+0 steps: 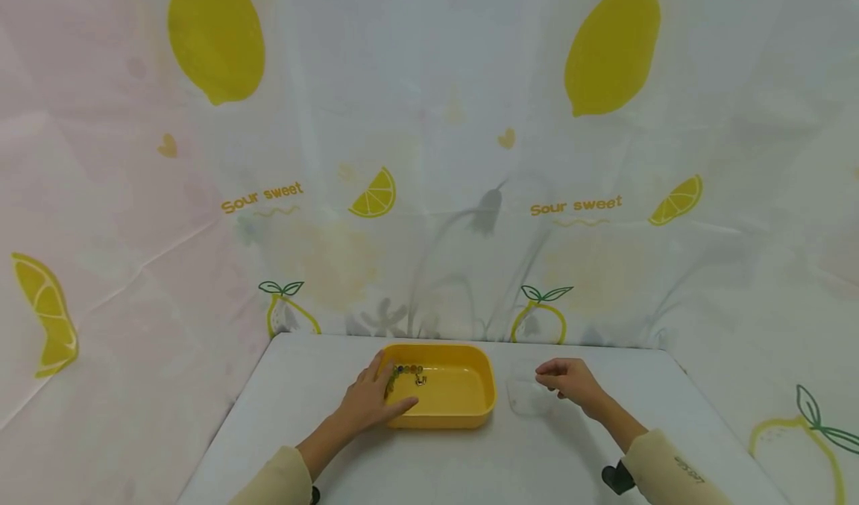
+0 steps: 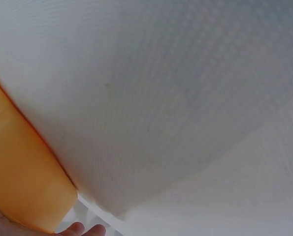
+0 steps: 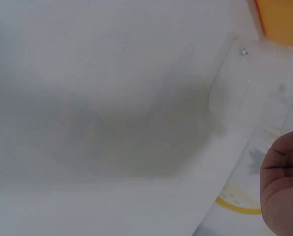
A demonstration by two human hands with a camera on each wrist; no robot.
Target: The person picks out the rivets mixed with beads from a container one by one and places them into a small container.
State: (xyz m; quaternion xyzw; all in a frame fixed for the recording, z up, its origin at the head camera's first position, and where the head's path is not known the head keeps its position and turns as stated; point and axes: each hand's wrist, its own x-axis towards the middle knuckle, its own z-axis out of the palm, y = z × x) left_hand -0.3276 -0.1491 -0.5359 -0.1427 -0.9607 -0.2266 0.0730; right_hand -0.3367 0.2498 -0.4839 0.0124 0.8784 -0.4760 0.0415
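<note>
My left hand (image 1: 369,402) rests over the left side of a yellow tray (image 1: 488,386), fingers spread and thumb along its near rim. Inside the tray, close to those fingers, lies a beaded bracelet (image 1: 406,369) of coloured round beads with a small dark metal charm (image 1: 420,380). To the right of the tray, my right hand (image 1: 573,386) has thumb and fingers pinched at the side of a clear plastic bag (image 1: 520,397). In the right wrist view, a small silver bead (image 3: 244,51) shows at the bag's corner. The right fingertips are partly hidden there.
A white table (image 1: 456,468) lies under everything. Behind it and at both sides hangs a pale curtain (image 1: 429,117) printed with lemons. Beige sleeves (image 1: 671,468) cover both forearms, with dark wrist devices (image 1: 617,478) beneath.
</note>
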